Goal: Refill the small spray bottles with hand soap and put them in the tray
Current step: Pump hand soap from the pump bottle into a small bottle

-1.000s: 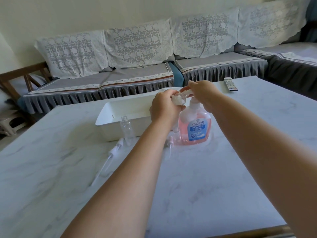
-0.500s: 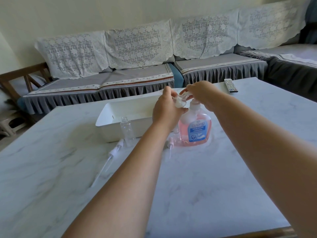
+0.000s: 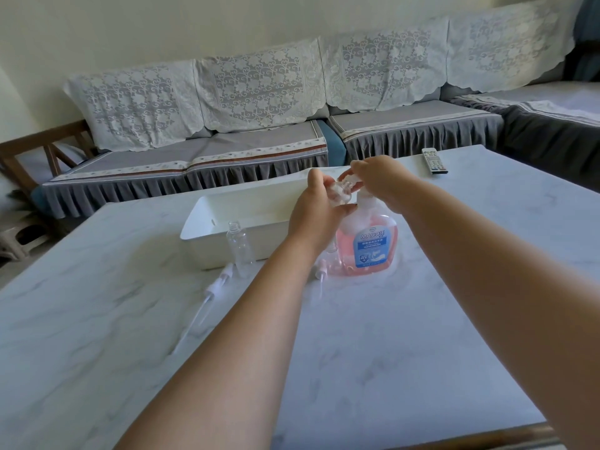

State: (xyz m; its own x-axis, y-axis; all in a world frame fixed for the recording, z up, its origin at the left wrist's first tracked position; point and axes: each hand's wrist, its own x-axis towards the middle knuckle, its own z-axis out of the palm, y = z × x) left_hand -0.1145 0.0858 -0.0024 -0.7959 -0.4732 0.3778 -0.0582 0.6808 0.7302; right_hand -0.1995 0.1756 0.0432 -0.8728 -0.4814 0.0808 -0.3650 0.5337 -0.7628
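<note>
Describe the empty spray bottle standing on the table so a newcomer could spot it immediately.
Find the white tray on the marble table. Against its near wall stands a small clear bottle, upright and capless. Unlike the pink soap bottle beside it, it is colourless and unlabelled.

A single head-worn view looks forward and down across the marble surface (image 3: 373, 336), close over both forearms, facing the sofa (image 3: 253, 138) along the far wall.
</note>
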